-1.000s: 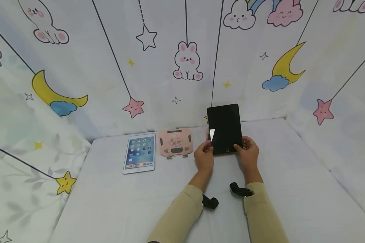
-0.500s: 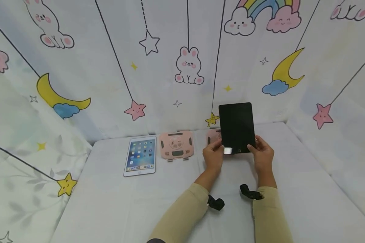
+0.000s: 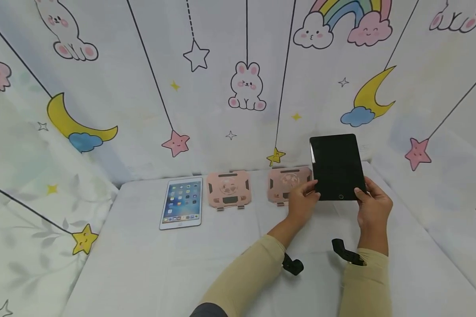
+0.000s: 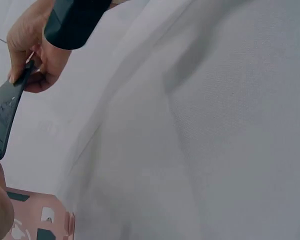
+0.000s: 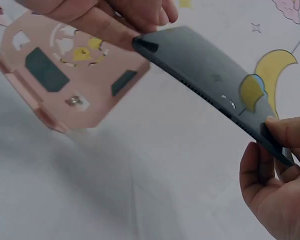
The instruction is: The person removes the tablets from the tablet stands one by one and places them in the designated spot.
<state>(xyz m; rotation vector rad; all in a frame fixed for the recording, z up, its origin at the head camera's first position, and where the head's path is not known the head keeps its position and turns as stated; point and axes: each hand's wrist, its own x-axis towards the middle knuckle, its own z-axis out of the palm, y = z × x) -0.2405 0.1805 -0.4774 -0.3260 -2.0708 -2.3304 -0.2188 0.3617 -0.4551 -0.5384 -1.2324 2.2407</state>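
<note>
A black tablet [image 3: 337, 167] with a dark screen is held up and tilted above the right side of the table, its home button towards the person. My left hand [image 3: 303, 204] grips its lower left corner between thumb and fingers. At the lower right corner my right hand [image 3: 374, 211] pinches it, the thumb lying on the front. In the right wrist view the tablet [image 5: 205, 75] shows edge-on with reflections on its glass. Just behind the left hand lies a pink tablet case [image 3: 279, 182], partly covered by that hand.
A white tablet [image 3: 182, 202] with a lit screen of icons lies on the left of the white-covered table [image 3: 143, 268]. Beside it rests a second pink case [image 3: 229, 189]. A cloth backdrop [image 3: 210, 105] with printed rabbits, stars and moons stands behind the table.
Both hands have carried the black tablet to the right, away from the right-hand pink case, which now shows more fully. The white tablet and the other case have stayed in place.
</note>
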